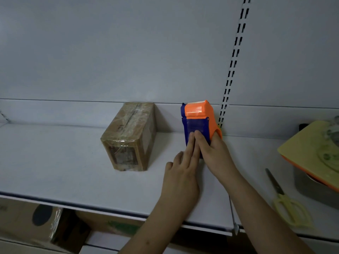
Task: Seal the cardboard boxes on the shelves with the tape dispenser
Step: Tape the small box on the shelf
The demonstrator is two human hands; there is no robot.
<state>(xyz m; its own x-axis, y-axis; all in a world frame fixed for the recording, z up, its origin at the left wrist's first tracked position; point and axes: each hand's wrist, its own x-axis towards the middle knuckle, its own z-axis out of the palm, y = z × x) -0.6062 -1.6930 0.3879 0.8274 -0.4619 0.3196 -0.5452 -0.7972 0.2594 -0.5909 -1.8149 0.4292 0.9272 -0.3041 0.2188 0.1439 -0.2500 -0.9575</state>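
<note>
Shelf: shelf (pixel 55 162) of pale metal was the largest thing we had before us, one in full view, with a slotted upright (pixel 231 70) rising behind it.
Lower boxes: we counted at least two cardboard cartons (pixel 27 220) under the shelf edge; whether they were sealed we could not tell.
Yellow object: one flat yellow-and-orange item (pixel 311 149) sat at the far right, cut off by the frame, and we could not name it.
Cardboard box: one small cardboard box (pixel 129 134) stood near the back wall, already glossy with clear tape over its top seam and front face.
Tape dispenser: one orange-and-blue tape dispenser (pixel 199 121) stood well apart from the box, to its right, cutter end up.
Right hand: our right hand (pixel 214 151) gripped the dispenser, fingers curled round its body.
Left hand: our left hand (pixel 183 167) lay with straight fingers pressed on the blue plate, holding nothing.
Scissors: one pair of yellow-handled scissors (pixel 286 200) lay near the front edge, at right.
Risk: we judged the serrated cutter could nick the left fingertips if they slid upward; loose tape might also fold onto itself, and a hard push could skid the light box.
</note>
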